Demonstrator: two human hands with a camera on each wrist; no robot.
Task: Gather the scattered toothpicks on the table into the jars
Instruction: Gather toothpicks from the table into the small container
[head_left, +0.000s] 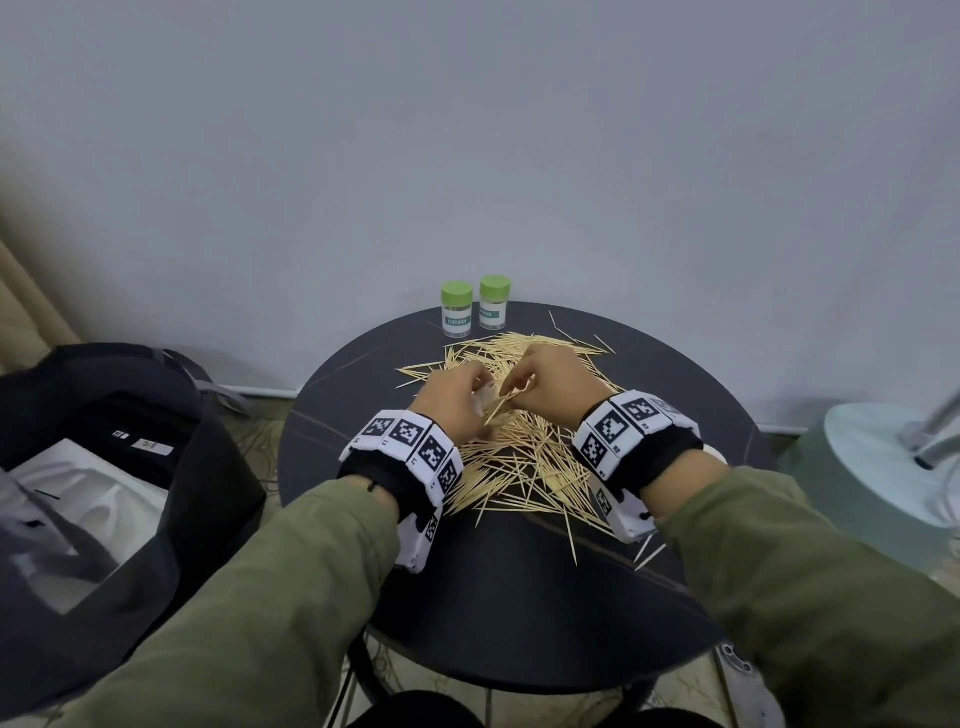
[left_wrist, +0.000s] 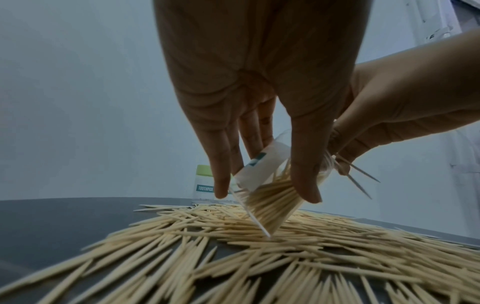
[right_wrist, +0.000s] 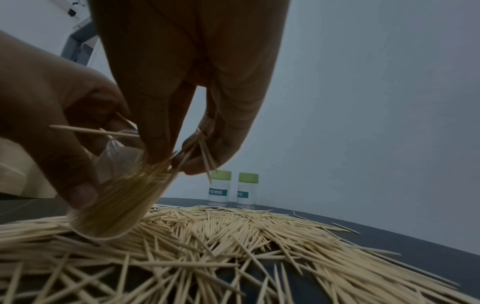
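Observation:
A heap of pale wooden toothpicks (head_left: 524, 457) lies scattered over the round dark table (head_left: 519, 597). My left hand (head_left: 452, 397) grips a clear open jar (left_wrist: 270, 185), tilted and well filled with toothpicks, just above the heap. The same jar (right_wrist: 116, 197) shows in the right wrist view. My right hand (head_left: 550, 382) pinches a small bunch of toothpicks (right_wrist: 202, 152) at the jar's mouth; their tips stick out past the fingers (left_wrist: 361, 176). Two closed jars with green lids (head_left: 457, 309) (head_left: 493, 302) stand upright at the table's far edge.
A dark open bag (head_left: 119, 467) with white contents stands on the floor to the left. A pale round stand base (head_left: 883, 467) sits at the right. A grey wall (head_left: 467, 156) rises right behind the table. A few stray toothpicks (head_left: 649, 553) lie near the right front.

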